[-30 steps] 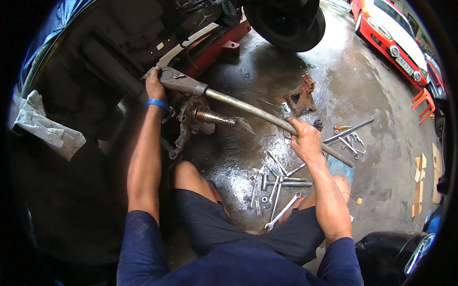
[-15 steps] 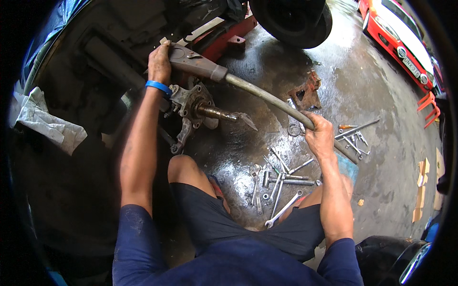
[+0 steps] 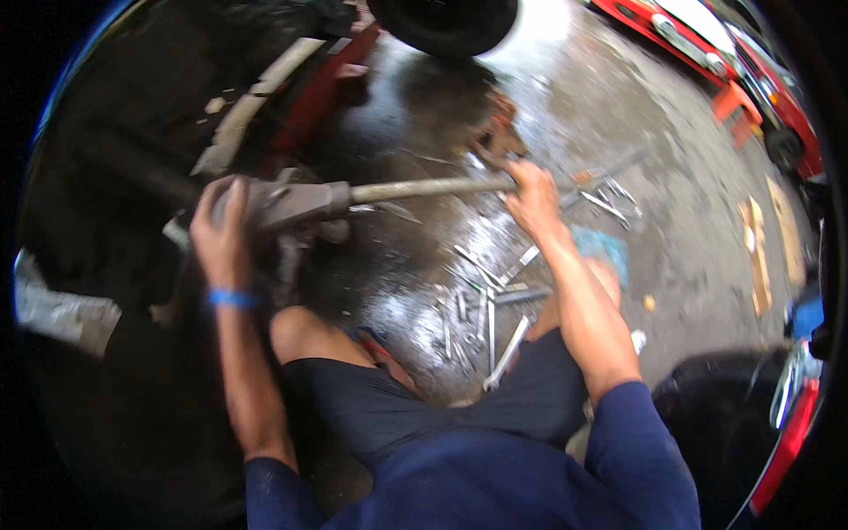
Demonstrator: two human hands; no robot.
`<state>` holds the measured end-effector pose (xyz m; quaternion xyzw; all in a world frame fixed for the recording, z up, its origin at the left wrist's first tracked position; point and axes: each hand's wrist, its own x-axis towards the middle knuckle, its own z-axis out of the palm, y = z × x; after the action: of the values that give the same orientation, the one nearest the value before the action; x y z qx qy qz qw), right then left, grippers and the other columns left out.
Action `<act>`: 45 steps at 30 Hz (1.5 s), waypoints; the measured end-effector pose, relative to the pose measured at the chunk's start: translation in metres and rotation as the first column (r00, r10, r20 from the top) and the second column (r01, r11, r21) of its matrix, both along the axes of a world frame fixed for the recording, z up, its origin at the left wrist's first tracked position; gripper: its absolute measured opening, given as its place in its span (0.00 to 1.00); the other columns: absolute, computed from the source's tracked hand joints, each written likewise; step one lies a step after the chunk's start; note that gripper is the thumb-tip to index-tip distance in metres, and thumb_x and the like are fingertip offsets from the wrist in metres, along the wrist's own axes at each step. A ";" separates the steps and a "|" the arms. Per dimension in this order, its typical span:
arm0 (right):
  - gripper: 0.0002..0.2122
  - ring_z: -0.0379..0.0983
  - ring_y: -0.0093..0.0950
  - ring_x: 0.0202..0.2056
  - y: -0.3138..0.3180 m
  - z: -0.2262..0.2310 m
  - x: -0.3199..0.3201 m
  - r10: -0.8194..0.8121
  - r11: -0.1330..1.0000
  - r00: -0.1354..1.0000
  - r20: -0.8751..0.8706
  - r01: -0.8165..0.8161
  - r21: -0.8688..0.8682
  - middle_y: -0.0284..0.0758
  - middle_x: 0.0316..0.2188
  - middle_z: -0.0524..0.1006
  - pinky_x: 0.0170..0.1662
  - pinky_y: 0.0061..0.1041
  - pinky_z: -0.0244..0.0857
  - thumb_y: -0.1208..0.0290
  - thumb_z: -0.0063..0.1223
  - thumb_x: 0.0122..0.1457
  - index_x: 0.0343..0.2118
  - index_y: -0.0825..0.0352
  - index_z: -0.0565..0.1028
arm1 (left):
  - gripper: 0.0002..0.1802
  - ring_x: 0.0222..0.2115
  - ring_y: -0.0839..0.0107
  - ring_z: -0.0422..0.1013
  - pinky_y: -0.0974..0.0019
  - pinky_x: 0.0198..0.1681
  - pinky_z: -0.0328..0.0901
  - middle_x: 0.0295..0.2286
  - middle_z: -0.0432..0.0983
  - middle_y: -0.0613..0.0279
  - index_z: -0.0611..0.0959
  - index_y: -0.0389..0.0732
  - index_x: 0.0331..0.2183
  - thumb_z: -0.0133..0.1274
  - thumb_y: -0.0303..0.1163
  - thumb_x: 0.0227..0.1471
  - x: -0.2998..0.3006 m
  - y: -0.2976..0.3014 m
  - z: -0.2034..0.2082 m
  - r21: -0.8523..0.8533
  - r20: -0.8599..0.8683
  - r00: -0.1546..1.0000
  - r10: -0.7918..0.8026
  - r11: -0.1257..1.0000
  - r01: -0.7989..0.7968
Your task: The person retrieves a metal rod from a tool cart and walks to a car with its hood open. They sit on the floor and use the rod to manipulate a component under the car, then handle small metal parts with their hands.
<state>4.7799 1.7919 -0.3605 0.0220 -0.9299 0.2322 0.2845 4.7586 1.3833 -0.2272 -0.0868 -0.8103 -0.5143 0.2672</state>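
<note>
A large ratchet wrench [image 3: 305,201] with a heavy grey head and a long bar lies nearly level across my view. My left hand [image 3: 221,225], a blue band at its wrist, is wrapped around the head end and blurred by motion. My right hand [image 3: 533,201] grips the bar toward its far right part. Below the tool's head, bits of a greasy metal wheel spindle [image 3: 334,231] show; the tool hides most of it. Whether the wrench touches it, I cannot tell.
Several wrenches [image 3: 508,353] and other hand tools lie on the wet floor between my legs. More tools [image 3: 609,208] lie to the right, near a blue cloth [image 3: 602,252]. A rusty bracket [image 3: 502,128], a tire [image 3: 446,22], a red stool [image 3: 738,106] and red cars [image 3: 786,75] stand farther off.
My view has shifted. The wrench has swung from a steep slant to nearly level, its head lower and farther left, with both hands still on it.
</note>
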 end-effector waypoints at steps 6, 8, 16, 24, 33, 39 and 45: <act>0.16 0.71 0.35 0.39 0.079 0.025 0.009 -0.074 0.973 0.972 -0.224 0.120 0.198 0.34 0.27 0.73 0.50 0.37 0.58 0.78 0.55 0.47 0.40 0.58 0.81 | 0.63 0.49 0.57 0.71 0.58 0.52 0.65 0.46 0.73 0.46 0.64 0.34 0.61 0.74 0.51 0.25 0.073 0.043 -0.023 0.169 0.478 0.725 -0.495 0.862 0.478; 0.16 0.71 0.34 0.39 0.106 0.039 0.012 -0.046 0.939 0.972 -0.233 0.121 0.321 0.32 0.27 0.73 0.52 0.38 0.56 0.75 0.59 0.45 0.40 0.56 0.81 | 0.55 0.52 0.56 0.68 0.57 0.59 0.58 0.47 0.73 0.45 0.70 0.29 0.56 0.72 0.46 0.28 0.086 0.065 -0.054 0.125 0.549 0.718 -0.427 0.892 0.435; 0.13 0.72 0.31 0.39 0.201 -0.049 0.041 -0.062 0.949 0.998 -0.029 0.068 0.307 0.28 0.28 0.74 0.51 0.35 0.60 0.77 0.59 0.42 0.34 0.57 0.79 | 0.43 0.38 0.62 0.73 0.60 0.46 0.67 0.39 0.75 0.47 0.76 0.24 0.46 0.64 0.47 0.33 0.126 0.111 -0.107 0.371 0.538 0.666 -0.517 0.855 0.364; 0.17 0.79 0.42 0.38 0.246 -0.167 0.115 -0.640 0.658 0.764 0.080 0.598 -0.457 0.43 0.35 0.81 0.41 0.39 0.71 0.80 0.54 0.49 0.43 0.58 0.79 | 0.39 0.26 0.68 0.75 0.67 0.32 0.71 0.34 0.76 0.50 0.75 0.27 0.46 0.60 0.52 0.42 0.118 0.067 -0.127 0.429 0.654 0.602 -0.458 0.880 0.204; 0.28 0.77 0.42 0.47 0.274 -0.264 0.280 -0.807 0.171 0.246 0.537 0.967 -0.187 0.52 0.43 0.78 0.52 0.36 0.67 0.66 0.66 0.50 0.53 0.74 0.71 | 0.33 0.25 0.67 0.73 0.65 0.29 0.70 0.32 0.77 0.52 0.76 0.28 0.47 0.60 0.43 0.44 0.154 0.127 -0.194 0.432 0.751 0.448 -0.485 0.874 0.222; 0.22 0.78 0.43 0.40 0.236 -0.338 0.383 -0.776 0.067 0.053 0.629 0.998 0.000 0.49 0.37 0.80 0.45 0.37 0.69 0.71 0.66 0.46 0.46 0.69 0.76 | 0.29 0.38 0.64 0.74 0.64 0.47 0.67 0.36 0.79 0.50 0.79 0.26 0.43 0.65 0.37 0.42 0.166 0.131 -0.202 0.268 0.859 0.365 -0.360 0.922 0.278; 0.21 0.75 0.47 0.45 0.218 -0.372 0.430 -0.713 0.217 0.122 0.690 0.975 0.052 0.51 0.42 0.78 0.49 0.42 0.66 0.69 0.56 0.53 0.50 0.71 0.73 | 0.30 0.38 0.69 0.74 0.67 0.45 0.68 0.36 0.80 0.53 0.80 0.28 0.43 0.69 0.38 0.42 0.171 0.123 -0.210 0.305 0.883 0.324 -0.341 0.939 0.157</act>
<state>5.2100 2.0102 -0.7322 -0.6629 -0.7175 0.2050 0.0614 4.9297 1.5062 -0.4374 0.1153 -0.7503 -0.5724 -0.3101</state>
